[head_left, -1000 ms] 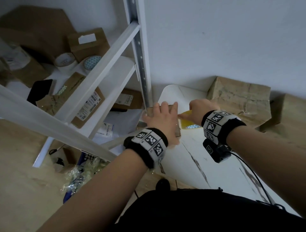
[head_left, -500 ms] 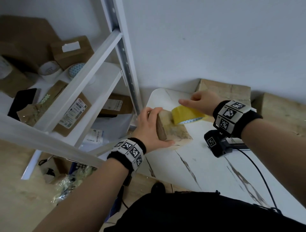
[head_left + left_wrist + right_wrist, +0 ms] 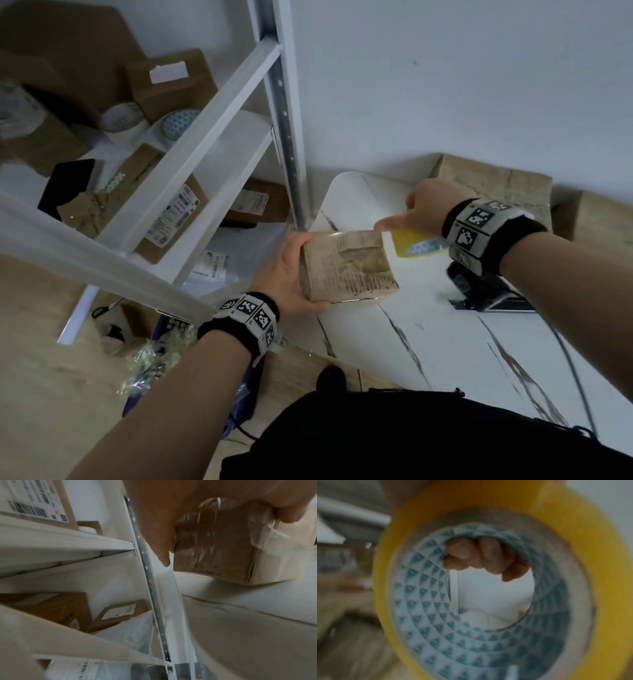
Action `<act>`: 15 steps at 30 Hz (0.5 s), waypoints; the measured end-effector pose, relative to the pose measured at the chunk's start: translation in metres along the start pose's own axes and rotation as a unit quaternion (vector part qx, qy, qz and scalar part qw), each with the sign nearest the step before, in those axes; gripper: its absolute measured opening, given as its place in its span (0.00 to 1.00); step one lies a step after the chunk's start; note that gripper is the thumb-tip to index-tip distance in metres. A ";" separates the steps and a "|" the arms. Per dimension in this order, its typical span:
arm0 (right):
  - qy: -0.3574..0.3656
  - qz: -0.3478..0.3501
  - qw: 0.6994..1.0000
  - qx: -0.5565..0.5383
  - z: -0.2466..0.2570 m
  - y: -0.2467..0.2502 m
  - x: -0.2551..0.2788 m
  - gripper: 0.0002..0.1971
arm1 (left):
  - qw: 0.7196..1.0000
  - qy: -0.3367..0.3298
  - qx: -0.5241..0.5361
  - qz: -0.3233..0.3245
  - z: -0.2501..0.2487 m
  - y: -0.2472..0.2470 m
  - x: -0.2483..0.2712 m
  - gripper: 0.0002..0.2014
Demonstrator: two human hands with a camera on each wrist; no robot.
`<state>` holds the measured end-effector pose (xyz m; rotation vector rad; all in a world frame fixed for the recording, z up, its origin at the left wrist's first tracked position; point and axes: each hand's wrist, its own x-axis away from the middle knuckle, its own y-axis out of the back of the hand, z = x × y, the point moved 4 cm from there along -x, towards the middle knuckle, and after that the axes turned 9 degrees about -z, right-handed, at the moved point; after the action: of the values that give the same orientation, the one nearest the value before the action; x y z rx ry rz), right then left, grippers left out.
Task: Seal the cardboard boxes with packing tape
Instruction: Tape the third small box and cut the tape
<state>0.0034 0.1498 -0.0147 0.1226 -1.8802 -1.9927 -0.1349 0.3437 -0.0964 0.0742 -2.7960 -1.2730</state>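
Cardboard, brown and scuffed, makes up the small box (image 3: 349,265) at the centre of things; it sits near the far left corner of the white marble-patterned desk (image 3: 445,342), and glossy clear tape already covers its top and side faces. Whether its underside rests fully on the desk or is lifted a little cannot be told. The left hand (image 3: 284,270) grips the box from its left end, thumb along the near edge and fingers curled over the far side; the left wrist view shows those fingers (image 3: 154,527) wrapped round a taped corner. Just beside the box's right end, the right hand (image 3: 423,210) holds a yellow roll of packing tape (image 3: 416,243) with a blue-and-white patterned core. In the right wrist view the fingertips (image 3: 481,555) hook through the core while the rest of the hand clamps the outside of the roll. A short clear strip seems to run from the roll to the box's right edge.

At the far right edge of the desk, against the wall, a larger worn cardboard box (image 3: 493,185) stands. Left of the desk, a white metal shelving unit (image 3: 219,113) carries labelled parcels and two spare tape rolls.
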 end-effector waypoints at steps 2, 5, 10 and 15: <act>-0.014 0.017 1.000 -0.008 -0.006 -0.009 -0.001 0.35 | 1.000 0.005 0.000 0.008 0.005 -0.003 -0.001 0.56; -0.028 0.023 0.996 -0.077 -0.009 -0.022 -0.002 0.32 | 0.999 0.039 0.014 0.022 0.018 -0.006 0.001 0.57; -0.042 0.036 0.993 -0.104 -0.026 -0.033 -0.001 0.25 | 0.998 0.053 0.036 0.018 0.035 -0.006 0.012 0.57; -0.056 0.019 0.997 -0.051 -0.030 -0.056 -0.007 0.28 | 0.997 0.056 0.050 0.027 0.035 -0.008 0.006 0.57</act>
<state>0.0072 0.1246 -0.0737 -0.0549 -1.8285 -2.1051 -0.1439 0.3650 -0.1251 0.0734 -2.7447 -1.0819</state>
